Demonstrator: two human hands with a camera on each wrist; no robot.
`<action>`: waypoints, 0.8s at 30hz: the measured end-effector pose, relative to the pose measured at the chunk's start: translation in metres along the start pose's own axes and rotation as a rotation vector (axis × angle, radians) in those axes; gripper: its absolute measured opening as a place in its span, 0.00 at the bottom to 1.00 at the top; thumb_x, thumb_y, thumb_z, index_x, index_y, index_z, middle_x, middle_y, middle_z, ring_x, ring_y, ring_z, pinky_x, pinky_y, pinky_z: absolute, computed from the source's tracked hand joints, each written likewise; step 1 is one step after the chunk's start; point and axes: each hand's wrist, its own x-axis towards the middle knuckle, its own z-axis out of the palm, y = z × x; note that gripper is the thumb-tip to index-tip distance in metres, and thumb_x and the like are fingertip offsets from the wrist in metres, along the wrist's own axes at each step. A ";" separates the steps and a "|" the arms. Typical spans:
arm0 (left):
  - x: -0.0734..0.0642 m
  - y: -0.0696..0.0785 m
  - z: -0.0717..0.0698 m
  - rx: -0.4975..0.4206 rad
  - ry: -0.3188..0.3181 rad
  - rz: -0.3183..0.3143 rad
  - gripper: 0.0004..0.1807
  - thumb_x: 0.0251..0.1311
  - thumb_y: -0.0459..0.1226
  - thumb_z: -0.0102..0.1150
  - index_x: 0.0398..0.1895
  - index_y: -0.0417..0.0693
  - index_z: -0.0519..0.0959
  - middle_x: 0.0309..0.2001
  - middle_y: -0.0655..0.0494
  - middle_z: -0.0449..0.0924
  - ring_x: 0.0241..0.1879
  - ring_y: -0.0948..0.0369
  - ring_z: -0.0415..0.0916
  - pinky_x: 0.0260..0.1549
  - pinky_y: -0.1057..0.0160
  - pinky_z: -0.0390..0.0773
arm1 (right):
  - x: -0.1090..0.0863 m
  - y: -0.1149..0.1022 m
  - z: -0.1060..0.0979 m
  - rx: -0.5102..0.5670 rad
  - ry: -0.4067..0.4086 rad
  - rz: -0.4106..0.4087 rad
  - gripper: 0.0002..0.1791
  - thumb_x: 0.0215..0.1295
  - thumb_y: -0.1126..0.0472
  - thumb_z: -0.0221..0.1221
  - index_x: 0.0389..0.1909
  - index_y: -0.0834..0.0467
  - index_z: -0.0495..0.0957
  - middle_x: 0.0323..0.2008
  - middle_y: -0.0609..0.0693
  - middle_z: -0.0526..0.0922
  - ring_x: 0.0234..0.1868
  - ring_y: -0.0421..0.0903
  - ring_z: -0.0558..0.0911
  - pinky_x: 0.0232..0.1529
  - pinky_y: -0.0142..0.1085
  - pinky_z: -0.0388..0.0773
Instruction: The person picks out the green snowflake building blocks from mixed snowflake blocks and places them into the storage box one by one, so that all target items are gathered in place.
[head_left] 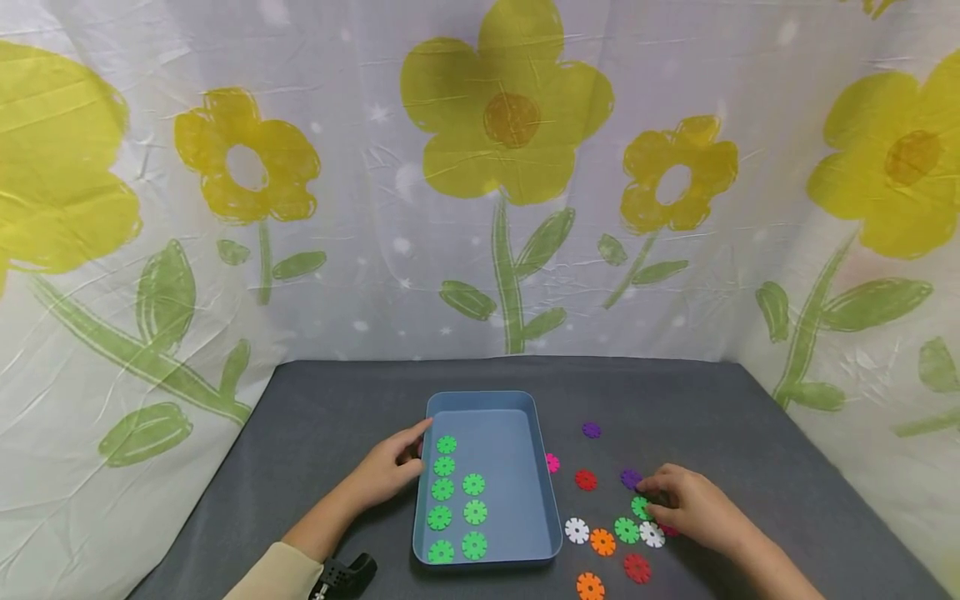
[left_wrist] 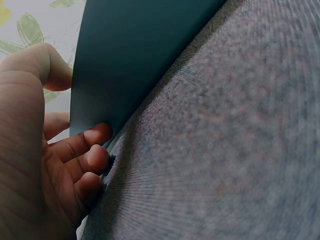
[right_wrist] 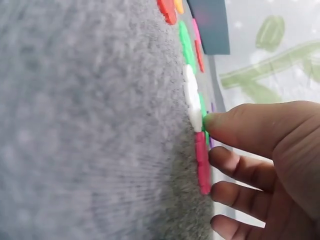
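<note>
A blue rectangular tray (head_left: 512,467) holds several green notched plastic discs (head_left: 475,512) in two columns at its left side. My left hand (head_left: 387,469) grips the tray's left wall; in the left wrist view, the lower fingers (left_wrist: 98,158) curl against its outer face. To the right of the tray, my right hand (head_left: 693,507) is low over loose discs, its thumb and index finger at the edges of a green disc (head_left: 640,507). A purple disc (head_left: 631,478) lies by the index fingertip. Under the hand, a dark pink disc (right_wrist: 202,162) is partly covered in the head view.
Loose discs lie on the dark grey cloth right of the tray: white (head_left: 577,531), orange (head_left: 603,542), red (head_left: 637,568), another green (head_left: 627,530) and a farther purple one (head_left: 592,430). A pink disc (head_left: 552,462) sits against the tray's right wall. A flowered curtain (head_left: 360,275) hangs behind.
</note>
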 end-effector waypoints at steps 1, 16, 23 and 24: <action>0.000 0.000 0.000 -0.001 0.000 -0.002 0.38 0.62 0.30 0.52 0.79 0.42 0.61 0.41 0.54 0.73 0.31 0.62 0.69 0.33 0.62 0.69 | 0.000 0.000 0.000 -0.005 -0.002 0.002 0.14 0.61 0.56 0.71 0.46 0.56 0.88 0.35 0.40 0.77 0.29 0.35 0.69 0.30 0.34 0.68; 0.000 0.001 0.001 -0.016 0.000 0.011 0.38 0.63 0.30 0.53 0.79 0.41 0.61 0.42 0.53 0.73 0.31 0.61 0.68 0.33 0.62 0.68 | 0.001 -0.023 0.006 -0.260 0.068 0.152 0.13 0.49 0.46 0.77 0.30 0.47 0.87 0.29 0.38 0.78 0.30 0.38 0.77 0.32 0.41 0.77; 0.000 -0.001 0.001 -0.008 0.001 0.012 0.38 0.63 0.30 0.52 0.79 0.40 0.60 0.41 0.53 0.73 0.31 0.62 0.68 0.33 0.62 0.68 | 0.004 -0.031 0.006 -0.296 0.077 0.140 0.10 0.50 0.51 0.75 0.31 0.49 0.87 0.29 0.38 0.77 0.28 0.37 0.73 0.29 0.40 0.75; 0.000 -0.001 0.001 -0.008 0.000 0.015 0.38 0.63 0.30 0.53 0.79 0.40 0.60 0.41 0.54 0.72 0.31 0.62 0.68 0.33 0.62 0.68 | 0.005 -0.031 0.005 -0.304 0.088 0.127 0.10 0.50 0.52 0.74 0.32 0.49 0.87 0.30 0.37 0.77 0.28 0.36 0.73 0.29 0.39 0.75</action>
